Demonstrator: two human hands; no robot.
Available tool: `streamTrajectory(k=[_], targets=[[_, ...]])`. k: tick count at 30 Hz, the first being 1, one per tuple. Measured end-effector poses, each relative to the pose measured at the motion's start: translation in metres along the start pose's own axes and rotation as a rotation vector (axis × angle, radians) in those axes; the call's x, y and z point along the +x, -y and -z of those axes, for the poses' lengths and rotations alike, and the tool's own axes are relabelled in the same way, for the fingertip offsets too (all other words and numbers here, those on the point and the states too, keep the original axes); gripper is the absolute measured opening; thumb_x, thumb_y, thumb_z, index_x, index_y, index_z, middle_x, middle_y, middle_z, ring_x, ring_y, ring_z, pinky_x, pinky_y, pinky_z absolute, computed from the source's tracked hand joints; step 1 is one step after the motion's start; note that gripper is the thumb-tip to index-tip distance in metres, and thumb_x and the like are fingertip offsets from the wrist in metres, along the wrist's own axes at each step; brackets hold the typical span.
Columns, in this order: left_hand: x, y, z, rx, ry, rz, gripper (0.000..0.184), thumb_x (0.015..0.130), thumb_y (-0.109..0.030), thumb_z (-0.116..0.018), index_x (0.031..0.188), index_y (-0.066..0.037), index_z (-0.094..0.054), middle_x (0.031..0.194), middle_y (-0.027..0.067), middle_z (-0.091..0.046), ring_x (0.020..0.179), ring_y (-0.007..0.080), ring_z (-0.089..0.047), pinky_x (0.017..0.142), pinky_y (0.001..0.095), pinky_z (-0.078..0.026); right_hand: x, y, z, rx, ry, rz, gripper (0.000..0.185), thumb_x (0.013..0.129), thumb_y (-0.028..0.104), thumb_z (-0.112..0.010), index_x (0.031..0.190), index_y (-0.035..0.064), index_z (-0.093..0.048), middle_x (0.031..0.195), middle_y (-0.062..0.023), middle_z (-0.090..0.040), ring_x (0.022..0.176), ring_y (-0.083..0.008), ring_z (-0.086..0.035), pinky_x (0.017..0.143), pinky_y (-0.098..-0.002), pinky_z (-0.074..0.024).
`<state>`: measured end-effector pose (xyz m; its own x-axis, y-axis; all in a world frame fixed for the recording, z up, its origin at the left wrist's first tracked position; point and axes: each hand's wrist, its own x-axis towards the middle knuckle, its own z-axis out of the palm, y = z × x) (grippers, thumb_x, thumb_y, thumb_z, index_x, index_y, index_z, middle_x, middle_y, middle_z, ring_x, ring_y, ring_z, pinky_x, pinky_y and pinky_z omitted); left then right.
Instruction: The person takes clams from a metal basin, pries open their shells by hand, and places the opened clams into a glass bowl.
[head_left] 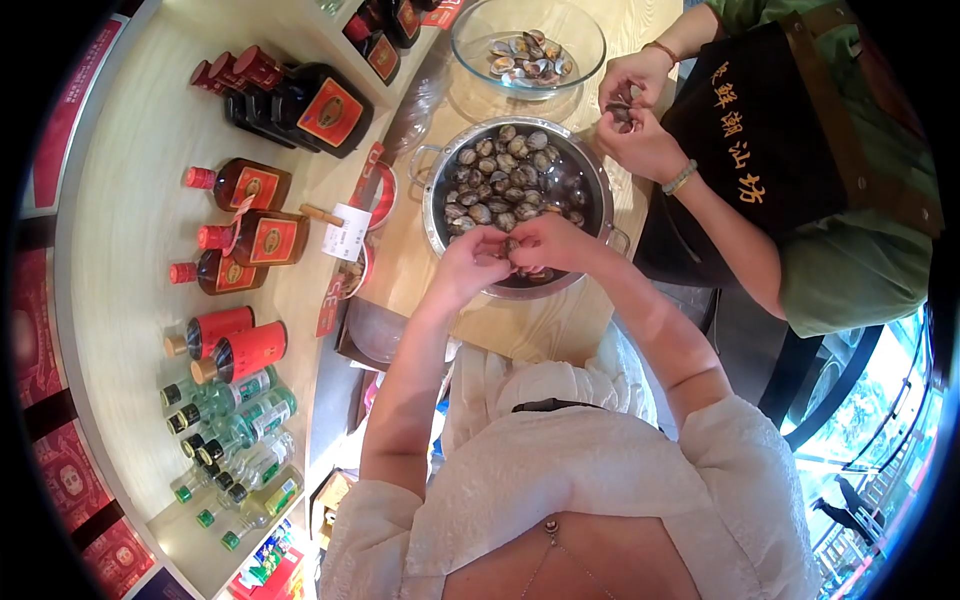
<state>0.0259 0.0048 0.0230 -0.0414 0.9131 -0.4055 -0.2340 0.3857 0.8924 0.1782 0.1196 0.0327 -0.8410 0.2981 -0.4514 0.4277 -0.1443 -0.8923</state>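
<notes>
Over the near edge of a metal pot [436, 228], my left hand [474, 262] and my right hand [553, 244] meet, their fingers pinched round one clam [512, 246]. Whether its shell is split cannot be made out. Below them the pot holds many whole clams [503, 172] in dark water. Behind it, a clear glass bowl [460, 62] contains several opened clams [530, 58] with pale orange flesh.
At the right a co-worker in a dark apron [750, 130] holds a shell in both hands [640, 120]. Left of the wooden table [400, 285] stands a shelf with dark bottles [325, 110], red-labelled bottles [272, 238] and green glass bottles [235, 420]. A white tag [346, 232] hangs beside the table.
</notes>
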Motion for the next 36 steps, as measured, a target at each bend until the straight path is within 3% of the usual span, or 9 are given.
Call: streamTrajectory(k=[4, 6, 15, 18, 22, 25, 30, 36], targets=[[-0.004, -0.007, -0.003, 0.125, -0.020, -0.024, 0.040, 0.070, 0.002, -0.060, 0.108, 0.002, -0.047, 0.099, 0.0135, -0.054, 0.081, 0.0170, -0.061, 0.070, 0.0255, -0.048, 0.000, 0.001, -0.001, -0.073, -0.020, 0.018, 0.023, 0.075, 0.016, -0.059, 0.088, -0.0039, -0.059, 0.069, -0.0050, -0.061, 0.062, -0.0068, -0.056, 0.055, -0.0196, -0.0465], [-0.004, -0.006, -0.004, 0.141, -0.020, -0.035, 0.040, 0.070, 0.001, -0.061, 0.108, 0.002, -0.047, 0.099, 0.0132, -0.055, 0.080, 0.0166, -0.061, 0.070, 0.0254, -0.048, 0.001, -0.003, -0.003, -0.074, -0.081, 0.078, 0.024, 0.068, 0.019, -0.061, 0.079, -0.0026, -0.061, 0.061, -0.0065, -0.060, 0.054, -0.0103, -0.057, 0.051, -0.0228, -0.0460], [-0.005, -0.004, -0.007, 0.269, -0.064, -0.073, 0.040, 0.066, -0.002, -0.062, 0.104, 0.001, -0.049, 0.094, 0.0113, -0.058, 0.077, 0.0148, -0.061, 0.067, 0.0255, -0.048, 0.001, -0.008, -0.006, -0.383, -0.173, 0.229, 0.023, 0.066, 0.017, -0.060, 0.078, -0.0030, -0.062, 0.059, -0.0087, -0.060, 0.053, -0.0119, -0.057, 0.049, -0.0257, -0.0452], [-0.004, -0.002, -0.005, 0.248, -0.063, -0.079, 0.040, 0.066, -0.002, -0.062, 0.104, 0.001, -0.050, 0.094, 0.0111, -0.058, 0.076, 0.0143, -0.061, 0.066, 0.0250, -0.048, -0.001, -0.007, -0.007, -0.121, -0.109, 0.077, 0.022, 0.072, 0.016, -0.061, 0.080, -0.0042, -0.060, 0.066, -0.0054, -0.060, 0.060, -0.0078, -0.054, 0.055, -0.0226, -0.0435], [-0.005, -0.003, -0.006, 0.191, -0.036, -0.071, 0.039, 0.068, 0.000, -0.061, 0.105, 0.002, -0.049, 0.096, 0.0109, -0.057, 0.075, 0.0127, -0.060, 0.067, 0.0231, -0.047, -0.002, -0.006, -0.006, -0.177, -0.116, 0.119, 0.022, 0.072, 0.016, -0.060, 0.080, -0.0046, -0.059, 0.067, -0.0054, -0.060, 0.062, -0.0077, -0.055, 0.056, -0.0224, -0.0441], [-0.008, -0.007, -0.008, 0.293, -0.066, -0.076, 0.038, 0.068, 0.001, -0.060, 0.104, 0.002, -0.050, 0.096, 0.0101, -0.057, 0.074, 0.0111, -0.059, 0.066, 0.0221, -0.046, -0.001, -0.007, -0.007, -0.079, -0.124, 0.156, 0.024, 0.065, 0.018, -0.060, 0.076, -0.0031, -0.062, 0.060, -0.0098, -0.060, 0.053, -0.0129, -0.058, 0.049, -0.0269, -0.0450], [-0.008, -0.003, -0.009, 0.341, -0.112, -0.129, 0.040, 0.064, -0.005, -0.062, 0.102, 0.000, -0.051, 0.093, 0.0119, -0.061, 0.069, 0.0129, -0.062, 0.062, 0.0252, -0.047, 0.001, -0.008, -0.010, -0.278, -0.219, 0.228, 0.035, 0.061, 0.028, -0.063, 0.077, -0.0034, -0.061, 0.060, -0.0132, -0.058, 0.055, -0.0208, -0.057, 0.054, -0.0307, -0.0449], [-0.013, -0.012, -0.013, 0.409, -0.137, -0.159, 0.038, 0.063, -0.005, -0.062, 0.099, -0.001, -0.052, 0.089, 0.0120, -0.062, 0.067, 0.0149, -0.063, 0.061, 0.0264, -0.047, -0.003, -0.001, -0.014, -0.325, -0.264, 0.208, 0.034, 0.061, 0.028, -0.062, 0.077, -0.0026, -0.061, 0.063, -0.0153, -0.059, 0.058, -0.0257, -0.059, 0.056, -0.0330, -0.0461]])
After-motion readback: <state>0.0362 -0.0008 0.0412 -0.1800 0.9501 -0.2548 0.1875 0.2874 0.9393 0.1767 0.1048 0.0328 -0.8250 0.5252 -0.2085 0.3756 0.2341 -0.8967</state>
